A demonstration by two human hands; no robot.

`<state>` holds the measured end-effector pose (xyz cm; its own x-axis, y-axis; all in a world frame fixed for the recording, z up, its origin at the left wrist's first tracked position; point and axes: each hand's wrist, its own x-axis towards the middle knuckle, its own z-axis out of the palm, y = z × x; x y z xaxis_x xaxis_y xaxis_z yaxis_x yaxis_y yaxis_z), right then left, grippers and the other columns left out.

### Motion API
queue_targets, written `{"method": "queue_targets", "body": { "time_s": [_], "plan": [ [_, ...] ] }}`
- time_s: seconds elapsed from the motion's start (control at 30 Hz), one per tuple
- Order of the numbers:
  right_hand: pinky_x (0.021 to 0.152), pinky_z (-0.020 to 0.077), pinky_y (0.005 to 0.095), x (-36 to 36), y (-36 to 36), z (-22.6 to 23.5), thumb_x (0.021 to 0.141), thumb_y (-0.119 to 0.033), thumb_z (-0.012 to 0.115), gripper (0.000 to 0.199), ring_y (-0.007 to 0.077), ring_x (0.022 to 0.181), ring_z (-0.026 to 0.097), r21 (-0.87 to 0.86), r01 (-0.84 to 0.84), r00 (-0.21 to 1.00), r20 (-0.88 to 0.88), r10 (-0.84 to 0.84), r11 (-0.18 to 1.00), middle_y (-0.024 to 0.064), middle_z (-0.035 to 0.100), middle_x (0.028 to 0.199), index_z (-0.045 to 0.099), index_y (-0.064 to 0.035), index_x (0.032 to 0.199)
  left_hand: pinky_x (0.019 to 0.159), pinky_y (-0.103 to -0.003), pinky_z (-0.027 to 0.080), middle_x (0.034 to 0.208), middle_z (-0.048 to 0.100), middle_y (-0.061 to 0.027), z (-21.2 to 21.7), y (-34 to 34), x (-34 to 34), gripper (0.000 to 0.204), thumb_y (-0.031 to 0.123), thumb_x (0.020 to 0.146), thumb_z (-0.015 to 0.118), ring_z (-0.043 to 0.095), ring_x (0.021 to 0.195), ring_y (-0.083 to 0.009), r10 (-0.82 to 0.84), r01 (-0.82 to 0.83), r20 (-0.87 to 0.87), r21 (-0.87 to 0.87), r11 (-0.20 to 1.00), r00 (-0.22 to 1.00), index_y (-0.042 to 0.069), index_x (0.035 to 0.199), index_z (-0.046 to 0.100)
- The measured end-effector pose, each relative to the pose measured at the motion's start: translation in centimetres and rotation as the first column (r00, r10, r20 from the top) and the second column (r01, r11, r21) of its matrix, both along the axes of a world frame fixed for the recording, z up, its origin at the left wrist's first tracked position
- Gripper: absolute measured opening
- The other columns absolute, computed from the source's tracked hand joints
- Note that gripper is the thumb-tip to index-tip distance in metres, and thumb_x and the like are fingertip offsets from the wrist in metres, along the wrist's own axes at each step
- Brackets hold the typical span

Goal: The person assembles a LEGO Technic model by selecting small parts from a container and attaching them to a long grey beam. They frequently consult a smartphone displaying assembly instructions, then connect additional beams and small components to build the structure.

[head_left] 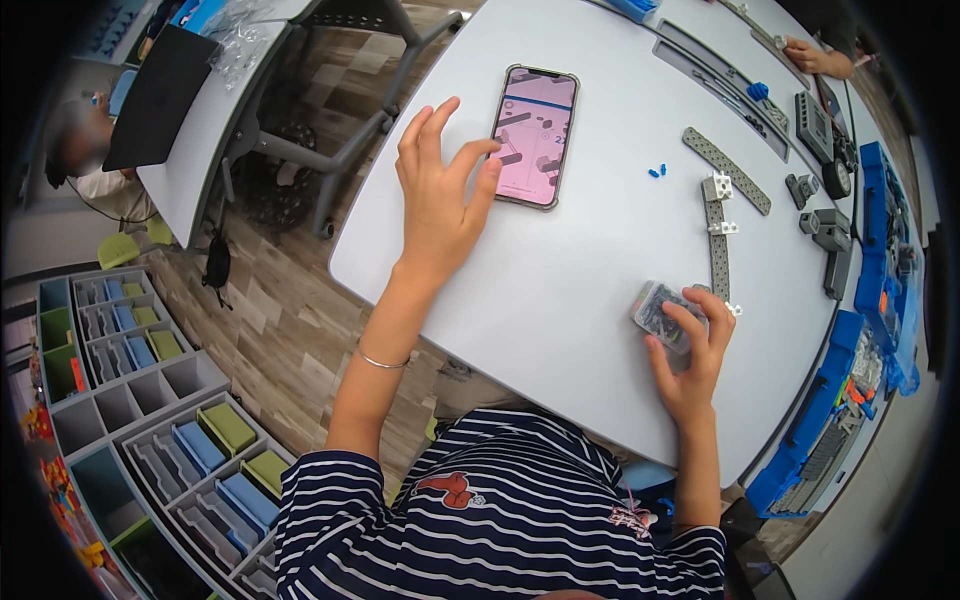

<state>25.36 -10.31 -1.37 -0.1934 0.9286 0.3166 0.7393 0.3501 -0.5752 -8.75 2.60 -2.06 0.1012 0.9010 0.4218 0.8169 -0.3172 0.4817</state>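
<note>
The left hand [437,200] is spread wide, its grip open and holding nothing. Its fingers fan out above the white tabletop [580,280], and the thumb tip and the forefinger tip reach the left edge of a smartphone [535,136]; the thumb seems to touch the lower left part of the pink screen. The smartphone lies flat on the tabletop, near the far left part of it, with its screen turned up. A thin bracelet [382,361] sits on the left forearm.

The right hand [690,360] rests at the near right part of the tabletop. Its fingers curl over a small clear plastic box [660,310] (it seems filled with tiny parts, but they are too small to tell), and the grip is partly closed around the box, which stays on the surface.

Just beside this box a long grey perforated beam [717,250] lies on the tabletop, with small white connector pieces [716,187] on it. A second grey beam [727,170] lies slanted beyond it, and two tiny blue pins [656,170] are between the beams and the smartphone. Further right are grey blocks [828,232] and blue trays [820,410] of parts along the edge. Nothing lies between the two hands. Another person's hand [812,56] is at the far right corner.
</note>
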Motion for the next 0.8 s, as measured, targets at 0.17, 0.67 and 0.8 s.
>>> {"method": "queue_targets", "body": {
  "time_s": [0.17,0.67,0.8],
  "plan": [
    [0.111,0.0404,0.0518,-0.1,0.1,0.1,0.078,-0.011,0.086,0.049,0.0385,0.129,0.052,-0.014,-0.004,1.0,-0.022,0.004,1.0,0.0163,0.06,0.138,0.072,-0.011,0.125,0.125,-0.057,0.022,0.171,0.032,-0.0194,-0.2,-0.2,1.0,0.036,0.039,0.109,0.058,0.021,0.158,-0.043,-0.07,0.07,-0.023,-0.024,0.997,0.997,0.014,0.126,0.078],
    [0.111,0.0412,0.0513,0.0,0.1,0.1,0.079,-0.012,0.086,0.048,0.0382,0.128,0.053,-0.025,-0.009,1.0,-0.016,0.008,1.0,0.0169,0.06,0.138,0.072,-0.0109,0.125,0.122,-0.058,0.025,0.17,0.033,-0.0222,-0.1,-0.3,0.7,0.034,0.034,0.111,0.054,0.021,0.157,-0.0432,-0.032,0.033,0.029,-0.045,0.998,0.999,0.014,0.128,0.077],
    [0.109,0.0425,0.0503,0.2,0.0,0.4,0.078,-0.011,0.087,0.05,0.038,0.128,0.053,-0.032,-0.001,1.0,0.016,0.002,0.999,0.017,0.06,0.138,0.072,-0.0112,0.125,0.123,-0.056,0.026,0.168,0.034,-0.0222,0.1,-0.2,0.7,0.034,0.032,0.111,0.054,0.022,0.157,-0.0434,-0.036,0.037,0.046,-0.023,0.999,0.998,0.014,0.131,0.075]
  ]
}}
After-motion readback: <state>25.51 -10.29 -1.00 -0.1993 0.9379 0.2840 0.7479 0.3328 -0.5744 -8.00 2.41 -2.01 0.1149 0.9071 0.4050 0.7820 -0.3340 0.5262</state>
